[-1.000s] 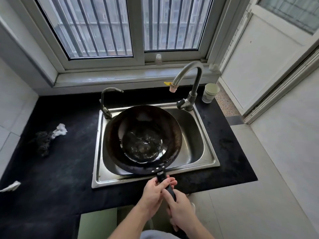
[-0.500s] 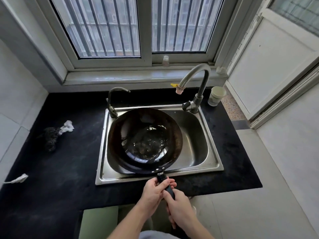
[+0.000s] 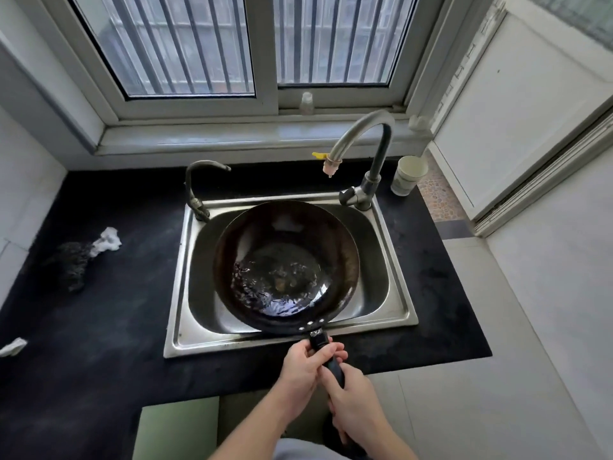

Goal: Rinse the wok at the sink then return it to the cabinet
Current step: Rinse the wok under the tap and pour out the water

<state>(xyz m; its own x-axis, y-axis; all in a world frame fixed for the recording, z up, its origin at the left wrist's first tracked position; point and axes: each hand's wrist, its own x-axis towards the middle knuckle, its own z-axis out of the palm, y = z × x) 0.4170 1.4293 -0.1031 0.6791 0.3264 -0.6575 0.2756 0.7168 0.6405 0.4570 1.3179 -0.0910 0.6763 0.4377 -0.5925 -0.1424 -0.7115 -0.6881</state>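
Your left hand [image 3: 303,363] and right hand [image 3: 355,403] fingers are both closed round the dark round steel wok's [image 3: 286,265] black handle [image 3: 326,355]. It runs straight back toward you over the sink's [image 3: 394,260] near rim, left hand nearer the bowl.

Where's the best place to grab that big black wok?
Probably by its long black handle, from the near side. The handle sticks out over the sink's front edge, and the wok holds water, so two hands steady it: left hand nearest the bowl, right hand behind.

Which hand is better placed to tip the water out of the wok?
Left. The left hand grips the handle nearest the wok, so it probably steers the tilt best; the right hand holds further back.
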